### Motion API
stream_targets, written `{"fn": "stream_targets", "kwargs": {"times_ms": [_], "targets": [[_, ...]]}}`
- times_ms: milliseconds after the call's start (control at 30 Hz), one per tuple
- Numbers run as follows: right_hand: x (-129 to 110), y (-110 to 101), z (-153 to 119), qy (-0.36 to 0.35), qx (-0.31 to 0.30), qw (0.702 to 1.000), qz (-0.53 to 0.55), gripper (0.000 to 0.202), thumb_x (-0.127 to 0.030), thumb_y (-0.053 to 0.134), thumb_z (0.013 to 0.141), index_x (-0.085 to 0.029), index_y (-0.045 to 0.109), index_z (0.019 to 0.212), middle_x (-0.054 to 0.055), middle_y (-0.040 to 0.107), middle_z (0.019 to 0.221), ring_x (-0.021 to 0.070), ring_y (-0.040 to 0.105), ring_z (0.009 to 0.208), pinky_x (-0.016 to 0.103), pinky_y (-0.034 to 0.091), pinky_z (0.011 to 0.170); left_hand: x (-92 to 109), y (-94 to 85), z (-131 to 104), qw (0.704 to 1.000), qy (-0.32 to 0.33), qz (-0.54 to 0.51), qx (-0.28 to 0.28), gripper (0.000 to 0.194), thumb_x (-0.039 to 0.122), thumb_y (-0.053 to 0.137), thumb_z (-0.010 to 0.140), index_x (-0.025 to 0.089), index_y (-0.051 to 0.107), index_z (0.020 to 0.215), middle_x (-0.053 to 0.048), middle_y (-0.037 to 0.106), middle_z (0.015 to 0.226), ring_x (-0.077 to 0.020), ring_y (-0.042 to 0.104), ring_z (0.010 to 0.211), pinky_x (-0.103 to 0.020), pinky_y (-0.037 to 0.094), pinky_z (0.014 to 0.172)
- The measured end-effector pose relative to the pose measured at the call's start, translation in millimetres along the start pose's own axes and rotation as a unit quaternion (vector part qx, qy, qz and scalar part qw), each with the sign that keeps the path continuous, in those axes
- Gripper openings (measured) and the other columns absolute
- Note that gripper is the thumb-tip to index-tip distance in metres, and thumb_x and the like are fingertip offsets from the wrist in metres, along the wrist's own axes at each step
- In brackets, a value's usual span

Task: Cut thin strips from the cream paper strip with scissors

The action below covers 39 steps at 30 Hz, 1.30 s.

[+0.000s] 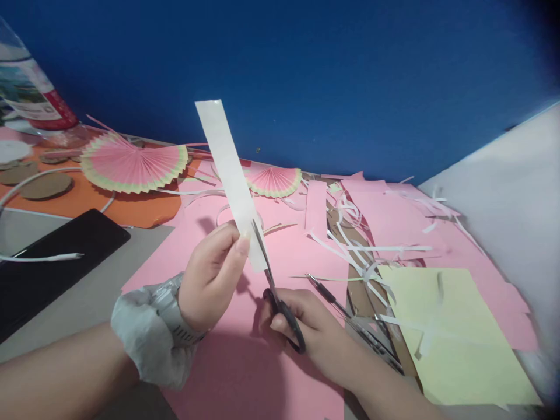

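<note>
Pinched between the thumb and fingers of my left hand (214, 274) is a white paper strip (225, 154), tilted with its top end leaning left. My right hand (306, 326) grips black-handled scissors (286, 321), fingers in the loops. Their blades (262, 248) point up along the strip's lower right edge, close to my left thumb. Whether the blades are cutting into the paper I cannot tell. Beneath both hands lies a large pink sheet (306, 367).
Two pleated pink fans (135, 166) with yellow-green rims lie behind. At left are a phone (65, 265), a white cable (41, 257), cardboard discs (47, 185) and a bottle (37, 96). Right are a pen (321, 287), paper scraps (350, 224) and a pale yellow sheet (464, 344). A blue panel (306, 76) rises behind.
</note>
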State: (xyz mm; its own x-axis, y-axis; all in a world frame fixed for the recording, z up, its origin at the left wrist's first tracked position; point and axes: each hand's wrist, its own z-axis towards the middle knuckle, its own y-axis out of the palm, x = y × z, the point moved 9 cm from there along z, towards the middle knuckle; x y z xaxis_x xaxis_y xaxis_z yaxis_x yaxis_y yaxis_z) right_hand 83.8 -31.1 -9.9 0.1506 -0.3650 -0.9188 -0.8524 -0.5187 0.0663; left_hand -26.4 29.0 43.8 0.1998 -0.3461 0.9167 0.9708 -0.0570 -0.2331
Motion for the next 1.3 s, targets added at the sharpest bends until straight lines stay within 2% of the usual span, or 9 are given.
{"fn": "stream_targets", "kwargs": {"times_ms": [100, 467, 767, 1300], "targets": [[0.2, -0.5, -0.1, 0.002, 0.000, 1.000, -0.001, 0.044, -0.056, 0.055, 0.078, -0.012, 0.052, 0.068, -0.001, 0.047, 0.058, 0.0100, 0.039, 0.053, 0.022, 0.031, 0.051, 1.9, -0.9, 0.8, 1.000, 0.015, -0.002, 0.005, 0.030, 0.028, 0.038, 0.092, 0.019, 0.042, 0.063, 0.004, 0.033, 0.057, -0.0099, 0.034, 0.052, -0.027, 0.030, 0.052], [-2.3, -0.6, -0.6, 0.003, 0.006, 1.000, -0.008, 0.050, -0.059, 0.054, 0.077, -0.009, 0.058, 0.072, -0.001, 0.046, 0.058, 0.0098, 0.038, 0.052, 0.022, 0.030, 0.050, -0.9, -0.2, 0.7, 1.000, 0.006, -0.012, 0.002, 0.029, 0.028, 0.038, 0.092, 0.019, 0.044, 0.064, 0.003, 0.035, 0.058, -0.0102, 0.035, 0.052, -0.027, 0.031, 0.053], [-0.3, -0.5, 0.8, -0.002, 0.005, 1.000, -0.007, 0.048, -0.058, 0.054, 0.078, -0.011, 0.054, 0.068, -0.001, 0.047, 0.057, 0.0097, 0.039, 0.051, 0.022, 0.031, 0.050, 3.1, 0.4, 1.9, 1.000, 0.018, -0.012, 0.003, 0.031, 0.027, 0.037, 0.092, 0.019, 0.041, 0.062, 0.004, 0.035, 0.058, -0.0094, 0.034, 0.052, -0.026, 0.031, 0.052], [-1.1, 0.6, 1.0, -0.007, 0.001, 1.000, -0.003, 0.047, -0.057, 0.054, 0.078, -0.012, 0.053, 0.067, -0.003, 0.042, 0.055, 0.0089, 0.035, 0.051, 0.021, 0.029, 0.048, 0.0, -1.8, -0.9, 1.000, 0.013, -0.022, 0.017, 0.028, 0.027, 0.039, 0.092, 0.019, 0.045, 0.065, 0.003, 0.037, 0.059, -0.0095, 0.035, 0.052, -0.027, 0.031, 0.052]]}}
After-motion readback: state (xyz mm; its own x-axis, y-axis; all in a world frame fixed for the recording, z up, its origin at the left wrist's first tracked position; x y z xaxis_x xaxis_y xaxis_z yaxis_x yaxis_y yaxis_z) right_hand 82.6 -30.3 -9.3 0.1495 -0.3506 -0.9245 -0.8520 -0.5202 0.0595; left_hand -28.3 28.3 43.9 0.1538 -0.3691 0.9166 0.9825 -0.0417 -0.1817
